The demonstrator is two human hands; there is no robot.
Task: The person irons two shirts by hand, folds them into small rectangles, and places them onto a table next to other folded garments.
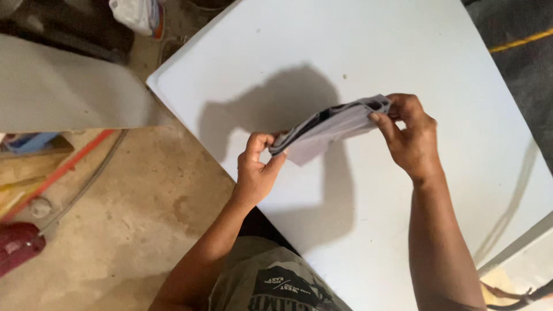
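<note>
I hold a folded grey cloth (pixel 331 126) in the air above a white table (pixel 357 52). My left hand (pixel 257 167) pinches its lower left end between thumb and fingers. My right hand (pixel 410 135) grips its upper right end, where dark folded layers show at the edge. The cloth slopes up from left to right, and a loose corner hangs down near its middle. The shadow of the hands and cloth falls on the tabletop behind them.
The table's left corner (pixel 151 80) juts over a bare concrete floor (pixel 132 207). A grey board (pixel 52 86) lies at the left, a red object (pixel 17 246) at the lower left, an orange rod (pixel 63 171) beside it. A white bag (pixel 138 14) sits at the top.
</note>
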